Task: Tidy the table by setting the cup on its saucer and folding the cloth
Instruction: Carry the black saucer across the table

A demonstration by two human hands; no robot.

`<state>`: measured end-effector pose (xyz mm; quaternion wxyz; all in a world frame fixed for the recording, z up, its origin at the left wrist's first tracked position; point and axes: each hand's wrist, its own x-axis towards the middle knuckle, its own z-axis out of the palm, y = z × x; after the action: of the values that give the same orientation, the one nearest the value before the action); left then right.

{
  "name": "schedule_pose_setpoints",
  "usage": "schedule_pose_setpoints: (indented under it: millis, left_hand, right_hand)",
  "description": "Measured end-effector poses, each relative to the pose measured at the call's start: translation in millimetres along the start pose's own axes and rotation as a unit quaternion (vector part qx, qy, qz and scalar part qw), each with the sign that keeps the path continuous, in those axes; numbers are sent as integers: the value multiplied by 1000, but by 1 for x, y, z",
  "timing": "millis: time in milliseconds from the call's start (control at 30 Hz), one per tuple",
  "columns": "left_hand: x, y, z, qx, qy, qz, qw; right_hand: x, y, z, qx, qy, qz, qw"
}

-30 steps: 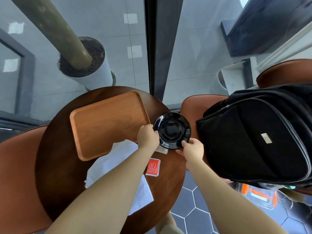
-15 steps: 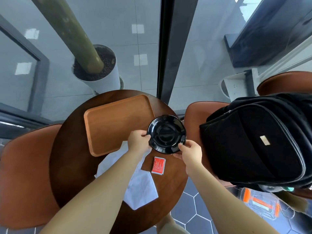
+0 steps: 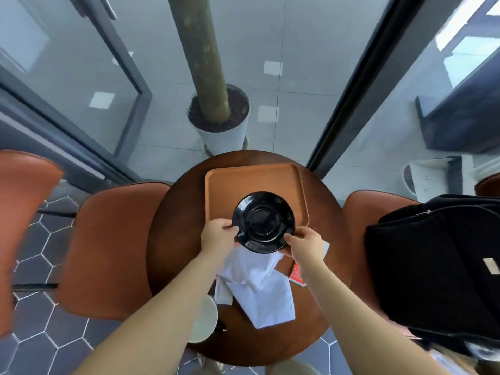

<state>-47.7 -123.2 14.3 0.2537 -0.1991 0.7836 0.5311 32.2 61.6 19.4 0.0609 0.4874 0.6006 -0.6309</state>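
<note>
Black saucer (image 3: pixel 263 221) is pinched at its near rim from both sides: left hand (image 3: pixel 217 238) and right hand (image 3: pixel 305 243) each have thumb and fingers curled onto the edge. It sits over the near edge of the wooden tray (image 3: pixel 243 180), overlapping the crumpled white cloth (image 3: pixel 266 293) on the round table (image 3: pixel 173 239). Can't tell if it's resting or lifted. My worry: put down half on that rim it'll sit tilted, and a cup would wobble. A pale round thing (image 3: pixel 204 318), maybe the cup, peeks out beside the left forearm.
</note>
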Motion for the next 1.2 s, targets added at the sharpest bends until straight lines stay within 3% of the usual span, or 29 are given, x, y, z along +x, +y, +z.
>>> schedule_pose_setpoints:
  millis: [333,600,800,1200]
  left_hand:
    - [-11,-42,-104,-88,62,-58,993]
    - [2,-74,-157,-112,90,-91,985]
    - [25,-95,-177,-119,110,-118,980]
    - [62,-112,-183,-75,123,-103,984]
  right_hand:
    - [-30,16,96,-110,-93,-23,989]
    - [-48,27,155,-226,-90,-80,967]
    - [-38,30,194,-243,-117,-68,961]
    - [-25,49,231,-278,-74,-65,955]
